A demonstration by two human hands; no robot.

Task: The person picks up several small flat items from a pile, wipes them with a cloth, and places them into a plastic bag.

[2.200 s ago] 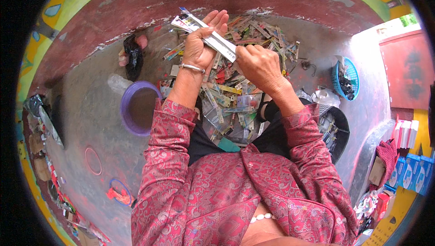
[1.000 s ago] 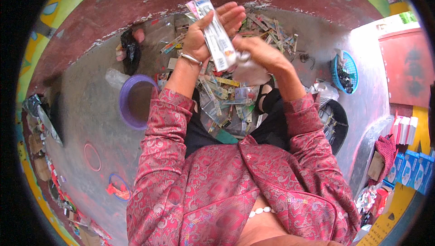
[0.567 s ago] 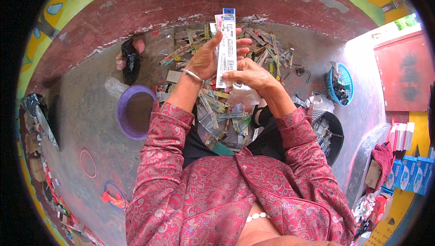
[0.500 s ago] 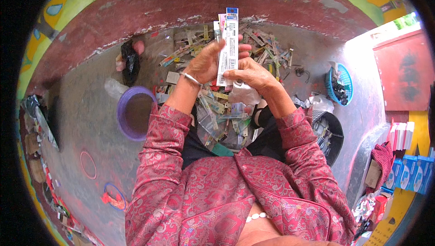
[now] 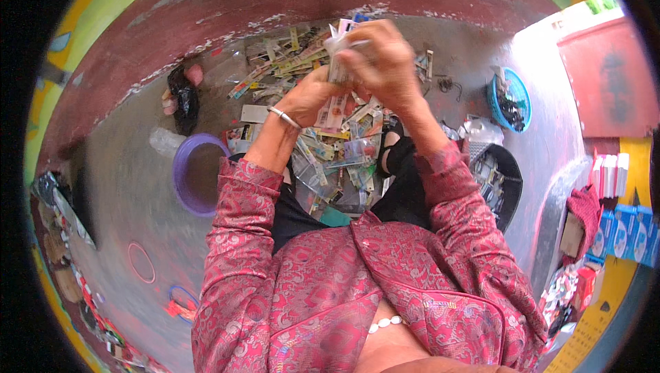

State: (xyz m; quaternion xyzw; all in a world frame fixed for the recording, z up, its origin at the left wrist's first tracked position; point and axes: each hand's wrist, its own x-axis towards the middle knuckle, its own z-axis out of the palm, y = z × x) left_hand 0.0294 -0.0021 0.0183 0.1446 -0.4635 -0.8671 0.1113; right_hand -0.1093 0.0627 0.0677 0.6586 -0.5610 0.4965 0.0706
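My left hand is closed around a small stack of long, slim packages, held upright over the floor between my legs. Their lower ends show white and pale pink printed faces. Above it, my right hand is bent across the upper part of the stack, blurred by motion. A crumpled white piece, perhaps thin plastic or cloth, sits by its fingertips against the packages. Under both hands lies a spread of loose slim packages and clear sleeves.
On the left stand a purple tub and a black plastic bag. To the right are a blue basket with dark items and a black container holding small packages. A red wall curves behind the pile.
My right hand has risen from the lower end of the packages to their upper part, bringing the white crumpled piece up with it. The packages have dropped slightly in my left hand.
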